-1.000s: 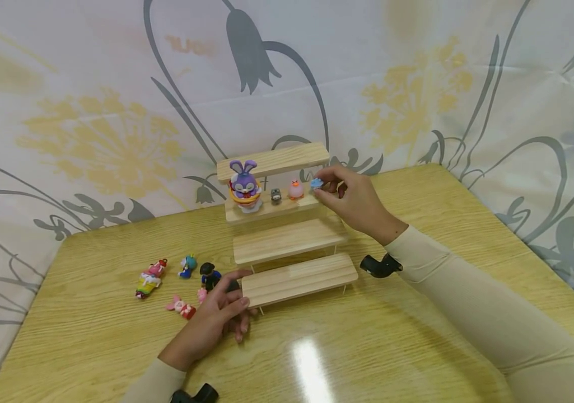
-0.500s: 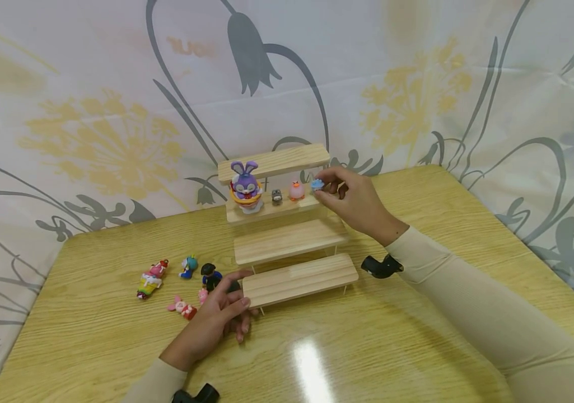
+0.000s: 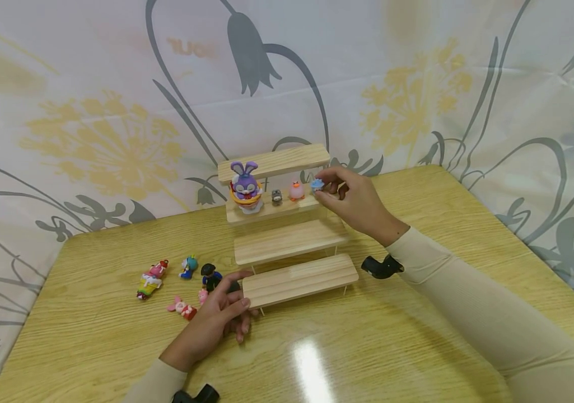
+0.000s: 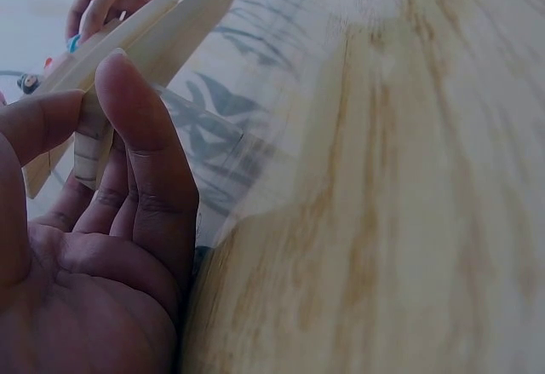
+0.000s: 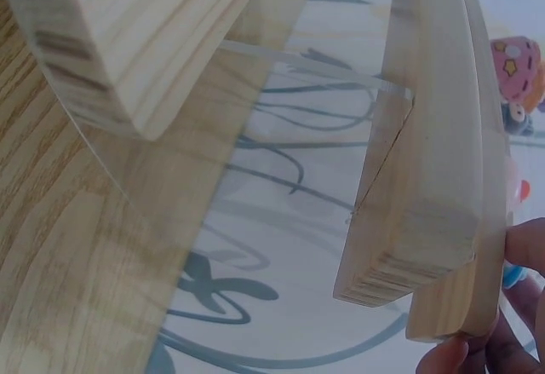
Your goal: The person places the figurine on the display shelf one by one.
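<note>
A: State of the right grip (image 3: pixel 359 202)?

B: Clamped on the blue toy (image 3: pixel 317 186), between thumb and fingertips. Located at the right end of the third shelf up (image 3: pixel 279 209), just beside the pink bird (image 3: pixel 297 191). Mostly covered by fingers in the right wrist view; not possible to confirm contact between base and wood.

A: And of the left grip (image 3: pixel 211 324)?

B: Clamped on the left end of the lowest shelf (image 3: pixel 299 280), with thumb and curled fingers seen about the board's end in the left wrist view.

A: Step in hand, as judged?

B: Probably settling the toy at the end of the row. Lower straight down, turn upright, feel for full support before loosening.

A: Best way to let go?

B: Ease thumb and fingertips apart evenly, then withdraw rightward, away from the bird. Mind the lower fingers, close to the shelf's end in the right wrist view: draw clear without catching the wood.

A: Main risk?

B: Likely tipping off the end. Worth setting slightly inward, with a small gap to the bird. Brace the lowest shelf lightly, without pulling; otherwise liable to rock the rack and topple the tall purple rabbit (image 3: pixel 245 187).
</note>
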A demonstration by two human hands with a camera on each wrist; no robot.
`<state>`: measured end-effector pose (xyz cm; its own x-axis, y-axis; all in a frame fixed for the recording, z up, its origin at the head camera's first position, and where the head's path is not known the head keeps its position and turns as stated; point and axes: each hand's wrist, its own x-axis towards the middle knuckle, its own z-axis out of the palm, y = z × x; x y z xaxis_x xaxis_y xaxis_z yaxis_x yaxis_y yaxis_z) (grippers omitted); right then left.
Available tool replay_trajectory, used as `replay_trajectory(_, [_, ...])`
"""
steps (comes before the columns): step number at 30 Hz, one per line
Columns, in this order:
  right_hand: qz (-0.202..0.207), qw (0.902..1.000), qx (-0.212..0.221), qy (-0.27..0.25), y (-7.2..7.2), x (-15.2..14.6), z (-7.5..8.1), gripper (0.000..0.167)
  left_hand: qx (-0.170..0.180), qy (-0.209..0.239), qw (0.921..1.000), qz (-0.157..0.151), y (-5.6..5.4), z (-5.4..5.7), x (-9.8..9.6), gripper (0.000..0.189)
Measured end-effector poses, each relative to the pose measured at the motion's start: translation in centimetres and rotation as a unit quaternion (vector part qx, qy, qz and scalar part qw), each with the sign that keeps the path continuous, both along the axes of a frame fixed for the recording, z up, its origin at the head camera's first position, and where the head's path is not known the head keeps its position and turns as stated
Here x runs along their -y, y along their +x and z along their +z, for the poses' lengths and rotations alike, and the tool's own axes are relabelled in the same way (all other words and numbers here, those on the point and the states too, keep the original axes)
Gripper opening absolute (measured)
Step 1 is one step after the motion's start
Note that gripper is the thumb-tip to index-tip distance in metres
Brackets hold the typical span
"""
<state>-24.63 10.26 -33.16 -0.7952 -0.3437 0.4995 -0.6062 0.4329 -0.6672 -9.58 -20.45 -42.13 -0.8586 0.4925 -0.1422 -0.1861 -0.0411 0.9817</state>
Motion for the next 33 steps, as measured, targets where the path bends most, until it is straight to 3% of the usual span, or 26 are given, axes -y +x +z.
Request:
replay_trajectory(15, [-0.002, 0.9998, 0.018, -0.012, 0.3, -0.6, 0.0, 0.031, -0.001, 0.0, 1.0, -0.002, -0.1, -0.1, -0.2, 0.06])
replay_trajectory(20, [-0.01, 0.9992, -0.007, -0.038, 0.6, -1.2, -0.2, 0.029, -0.003, -0.003, 1.0, -0.002, -0.1, 0.0, -0.2, 0.06])
replay_trajectory(26, [-0.029, 0.9967, -0.03, -0.069, 1.4, -2.2, -1.1, 0.024, -0.003, 0.003, 1.0, -0.005, -0.1, -0.1, -0.2, 0.059])
replay_trajectory(33, [-0.031, 0.9953, 0.003, -0.092, 2.8, -3.3, -2.5, 0.023, -0.009, 0.012, 0.9999, -0.005, -0.1, -0.2, 0.0, 0.058])
